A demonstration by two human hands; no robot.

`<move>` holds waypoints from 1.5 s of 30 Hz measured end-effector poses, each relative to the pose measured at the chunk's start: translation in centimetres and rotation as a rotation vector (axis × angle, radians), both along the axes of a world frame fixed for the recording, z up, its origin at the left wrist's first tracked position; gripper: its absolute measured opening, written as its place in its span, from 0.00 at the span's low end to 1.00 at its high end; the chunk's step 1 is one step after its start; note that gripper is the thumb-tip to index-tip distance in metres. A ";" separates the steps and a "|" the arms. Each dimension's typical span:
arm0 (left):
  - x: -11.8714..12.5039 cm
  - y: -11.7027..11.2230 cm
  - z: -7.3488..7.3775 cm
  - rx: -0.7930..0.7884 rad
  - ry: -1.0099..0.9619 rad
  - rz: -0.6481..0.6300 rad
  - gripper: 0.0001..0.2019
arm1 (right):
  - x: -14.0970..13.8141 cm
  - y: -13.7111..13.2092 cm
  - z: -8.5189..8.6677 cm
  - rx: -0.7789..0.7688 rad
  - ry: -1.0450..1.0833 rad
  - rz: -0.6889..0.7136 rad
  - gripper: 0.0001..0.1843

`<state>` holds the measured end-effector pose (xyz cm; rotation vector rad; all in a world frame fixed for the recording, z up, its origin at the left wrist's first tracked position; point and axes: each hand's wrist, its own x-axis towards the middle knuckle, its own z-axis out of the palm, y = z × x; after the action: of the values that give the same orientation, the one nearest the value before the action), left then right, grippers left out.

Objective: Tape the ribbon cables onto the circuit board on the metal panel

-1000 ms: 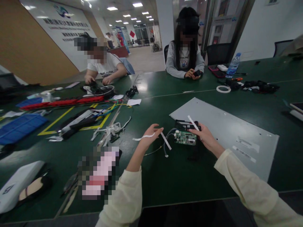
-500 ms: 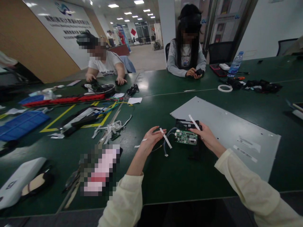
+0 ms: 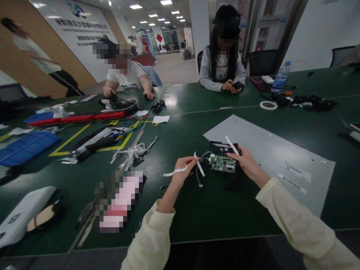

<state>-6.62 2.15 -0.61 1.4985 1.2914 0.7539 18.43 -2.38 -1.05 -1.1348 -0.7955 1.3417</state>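
Observation:
A green circuit board (image 3: 222,163) lies beside a black plastic housing (image 3: 218,147) in front of me. My right hand (image 3: 250,165) grips the housing's right side, with a white adhesive strip (image 3: 232,144) standing up at its fingers. Thin grey cables (image 3: 199,179) run left from the board. At these cables my left hand (image 3: 183,169) is closed, fingertips pinched together; the exact grip is partly hidden. One white strip (image 3: 200,167) hangs by its fingertips, and a second strip (image 3: 174,172) lies across the back of the hand.
A large grey panel (image 3: 275,161) lies right of the board. To the left are a blurred phone (image 3: 120,204), crumpled white strips (image 3: 133,153), a white device (image 3: 25,215) and a blue tray (image 3: 26,146). A tape roll (image 3: 268,105) lies farther back. Two people sit across the table.
My left hand has turned and its spread fingers have closed together at the cables. A cable end now shows left of its wrist. My right hand stays at the housing. A walking person appears far left.

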 end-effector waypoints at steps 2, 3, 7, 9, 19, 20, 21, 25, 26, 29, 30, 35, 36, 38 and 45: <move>0.3 0.0 -0.4 0.041 -0.025 0.007 0.16 | 0.0 0.0 0.1 -0.013 0.013 0.008 0.26; 0.5 -0.1 -0.6 0.044 -0.057 0.014 0.16 | 0.0 -0.1 0.2 -0.017 0.021 0.011 0.26; 1.5 -0.6 -0.8 0.002 -0.189 0.066 0.15 | 0.2 -0.2 0.3 -0.034 0.046 0.001 0.27; 1.7 -0.8 -0.4 0.015 -0.225 0.126 0.15 | 0.2 -0.3 0.4 -0.038 0.052 -0.002 0.27; 2.4 0.8 2.1 -0.108 -0.316 0.070 0.13 | 0.5 -0.5 1.2 -0.072 0.041 0.004 0.29; 2.7 1.1 2.3 -0.099 -0.325 0.052 0.13 | 0.5 -0.5 1.2 -0.079 0.031 0.002 0.29; 3.0 1.4 2.4 -0.085 -0.335 0.038 0.13 | 0.6 -0.5 1.2 -0.088 0.023 0.003 0.29; 4.3 2.4 2.8 -0.077 -0.407 -0.017 0.15 | 0.6 -0.4 1.0 -0.105 0.047 0.011 0.29; 4.5 2.5 2.8 -0.105 -0.411 -0.053 0.16 | 0.6 -0.3 0.9 -0.101 0.058 0.015 0.29; 4.8 2.6 2.6 -0.192 -0.397 -0.153 0.20 | 0.6 -0.3 0.8 -0.095 0.070 0.030 0.29; 4.9 2.5 2.5 -0.207 -0.394 -0.171 0.21 | 0.5 -0.3 0.7 -0.096 0.071 0.035 0.29; 4.9 2.2 1.8 -0.219 -0.400 -0.139 0.23 | 0.0 -0.3 0.8 -0.080 0.043 0.063 0.29; 4.9 2.1 1.7 -0.219 -0.404 -0.120 0.23 | 0.0 -0.3 0.8 -0.073 0.017 0.071 0.30; 4.9 2.1 1.5 -0.217 -0.413 -0.086 0.24 | 0.5 -0.1 0.9 -0.038 -0.084 0.075 0.32; 4.3 2.1 1.3 -0.205 -0.434 0.007 0.25 | 5.5 0.3 -1.3 0.042 -1.223 -0.289 0.33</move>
<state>-2.34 4.22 0.66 1.0924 1.0096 0.8662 23.92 -2.10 -2.39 -1.9457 -1.4114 0.2645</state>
